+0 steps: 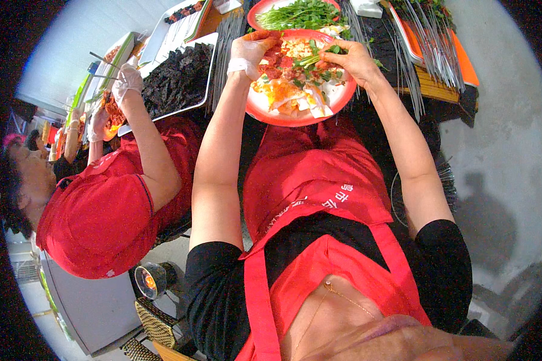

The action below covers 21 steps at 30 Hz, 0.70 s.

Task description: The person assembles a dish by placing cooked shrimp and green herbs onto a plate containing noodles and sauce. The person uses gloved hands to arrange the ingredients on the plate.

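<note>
Close in front of me is a round red-rimmed plate with red meat pieces, chopped orange-white bits and a crumpled, sauce-stained white sheet on it. My left hand, in a clear glove stained orange at the fingers, is closed above the plate's left side, next to the meat; what its fingers hold is hidden. From the right, my right hand pinches green herb sprigs over the plate. Just beyond stands a second red-rimmed plate heaped with green herbs.
Metal skewers lie left of the plate, and more skewers lie on an orange tray at right. A white tray holds dark pieces. At left, a gloved co-worker in a red cap handles red food.
</note>
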Each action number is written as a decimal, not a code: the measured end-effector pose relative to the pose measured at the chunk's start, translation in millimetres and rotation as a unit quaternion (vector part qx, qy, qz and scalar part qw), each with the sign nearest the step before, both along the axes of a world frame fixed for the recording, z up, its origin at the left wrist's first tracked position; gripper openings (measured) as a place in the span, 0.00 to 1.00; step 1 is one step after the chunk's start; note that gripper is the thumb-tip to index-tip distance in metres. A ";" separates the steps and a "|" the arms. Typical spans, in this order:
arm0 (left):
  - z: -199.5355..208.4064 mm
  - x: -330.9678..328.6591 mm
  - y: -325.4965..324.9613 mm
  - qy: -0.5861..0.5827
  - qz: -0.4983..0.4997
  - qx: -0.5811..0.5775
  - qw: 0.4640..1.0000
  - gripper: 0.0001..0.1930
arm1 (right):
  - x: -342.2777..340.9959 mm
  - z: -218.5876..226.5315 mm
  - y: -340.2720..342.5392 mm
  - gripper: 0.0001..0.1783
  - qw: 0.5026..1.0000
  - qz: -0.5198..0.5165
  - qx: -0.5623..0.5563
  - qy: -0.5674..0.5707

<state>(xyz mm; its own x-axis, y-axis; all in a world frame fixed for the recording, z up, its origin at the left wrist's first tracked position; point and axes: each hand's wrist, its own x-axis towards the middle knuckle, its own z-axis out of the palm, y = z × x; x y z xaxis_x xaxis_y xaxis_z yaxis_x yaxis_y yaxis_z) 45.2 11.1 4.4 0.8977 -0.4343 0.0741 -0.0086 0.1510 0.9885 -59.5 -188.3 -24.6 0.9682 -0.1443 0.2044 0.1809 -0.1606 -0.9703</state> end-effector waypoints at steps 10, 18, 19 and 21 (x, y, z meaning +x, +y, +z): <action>-21.0 16.6 -4.8 -0.190 0.047 0.127 0.972 0.14 | -5.7 26.3 8.5 0.08 0.994 0.050 -0.090 -0.022; -1.1 -15.1 -10.5 -0.004 0.011 0.081 0.997 0.11 | 3.6 39.4 20.6 0.05 0.967 0.082 -0.207 -0.120; -4.7 -12.9 -11.2 -0.007 0.003 0.058 0.998 0.10 | 5.9 39.5 21.4 0.06 0.968 0.095 -0.203 -0.110; -8.5 -8.6 -12.2 0.046 -0.035 0.011 0.998 0.10 | 10.0 39.7 22.9 0.09 0.970 0.121 -0.193 -0.088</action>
